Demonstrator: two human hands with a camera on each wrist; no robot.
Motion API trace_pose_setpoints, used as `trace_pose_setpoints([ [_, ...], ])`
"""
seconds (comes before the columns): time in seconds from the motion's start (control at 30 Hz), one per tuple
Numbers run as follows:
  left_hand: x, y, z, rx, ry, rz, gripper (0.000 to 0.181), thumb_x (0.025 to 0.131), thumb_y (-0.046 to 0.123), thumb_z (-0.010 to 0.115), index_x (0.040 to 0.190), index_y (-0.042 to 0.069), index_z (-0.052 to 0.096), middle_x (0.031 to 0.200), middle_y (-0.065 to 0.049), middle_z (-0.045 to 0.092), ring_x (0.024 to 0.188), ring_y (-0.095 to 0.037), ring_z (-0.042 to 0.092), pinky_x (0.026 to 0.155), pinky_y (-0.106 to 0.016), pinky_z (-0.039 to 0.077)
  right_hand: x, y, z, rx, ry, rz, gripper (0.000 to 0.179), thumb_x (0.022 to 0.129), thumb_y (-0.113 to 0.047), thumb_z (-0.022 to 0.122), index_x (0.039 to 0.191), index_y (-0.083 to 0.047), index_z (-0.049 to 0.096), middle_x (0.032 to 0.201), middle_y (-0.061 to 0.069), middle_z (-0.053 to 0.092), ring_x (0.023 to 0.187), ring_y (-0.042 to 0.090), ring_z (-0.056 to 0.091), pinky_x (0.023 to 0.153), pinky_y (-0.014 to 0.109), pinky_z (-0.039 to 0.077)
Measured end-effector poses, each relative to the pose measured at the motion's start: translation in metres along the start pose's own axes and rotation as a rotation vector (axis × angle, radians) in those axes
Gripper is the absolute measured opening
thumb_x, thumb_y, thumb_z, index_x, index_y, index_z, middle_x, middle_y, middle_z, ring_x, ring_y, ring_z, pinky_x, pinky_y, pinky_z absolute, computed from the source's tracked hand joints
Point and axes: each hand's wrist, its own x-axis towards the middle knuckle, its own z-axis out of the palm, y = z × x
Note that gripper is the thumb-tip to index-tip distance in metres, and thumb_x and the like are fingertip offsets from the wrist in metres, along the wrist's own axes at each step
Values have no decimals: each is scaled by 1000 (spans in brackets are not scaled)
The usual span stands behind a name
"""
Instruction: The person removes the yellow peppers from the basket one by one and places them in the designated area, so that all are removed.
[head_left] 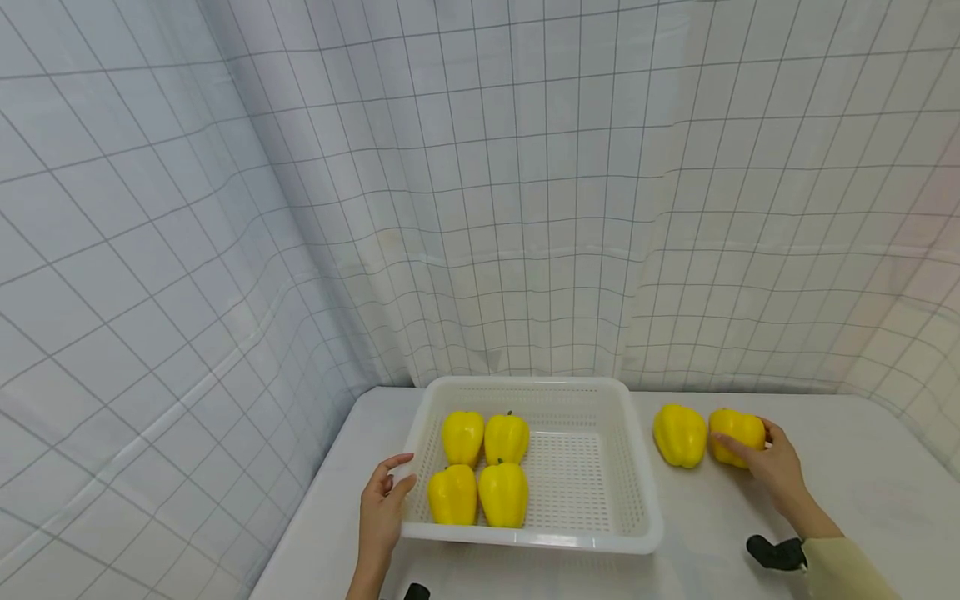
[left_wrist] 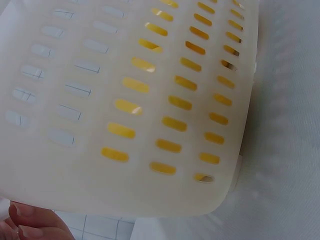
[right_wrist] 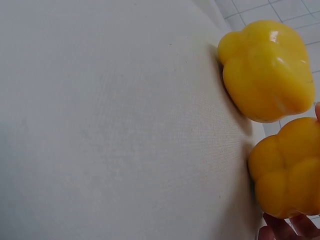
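Note:
My right hand [head_left: 780, 468] grips a yellow bell pepper [head_left: 735, 432] at the right of the table, thumb on the near side and fingers round the far side. Just left of it stands another yellow bell pepper [head_left: 680, 435], which in the right wrist view [right_wrist: 267, 70] is close beside the held one. At the left rim of a white perforated plastic basket [head_left: 570, 542], my left hand [head_left: 380, 512] holds the edge with thumb and fingertips. Several yellow bell peppers [head_left: 504, 496] fill the basket's left half in two rows; they show yellow through its slots in the left wrist view.
White cloth covers the table [head_left: 720, 533]. Behind and to the left hang white curtains [head_left: 525, 208] with a dark grid. A black strap or device [head_left: 776, 553] sits at the right wrist, and a dark piece [head_left: 417, 592] shows near the left wrist.

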Motion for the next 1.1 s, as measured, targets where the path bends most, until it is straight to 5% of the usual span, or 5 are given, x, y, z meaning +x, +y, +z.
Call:
trace_pose_setpoints([
  [0.4, -2, 5, -1, 9, -1, 12, 30, 89, 3, 61, 119, 3, 62, 62, 0, 31, 51, -9, 30, 49, -20, 28, 2, -3, 0, -23, -42, 9, 111, 83, -60, 60, 146, 11, 3, 145, 37, 12, 127, 49, 23, 102, 59, 24],
  [1.1, -1, 0, 1, 11, 8, -8, 28, 90, 5, 59, 118, 5, 62, 65, -4, 44, 55, -10, 41, 50, -20, 37, 6, -3, 0, -10, -118, 18, 113, 84, -64, 54, 144, 12, -4, 145, 38, 7, 128, 50, 19, 103, 60, 19],
])
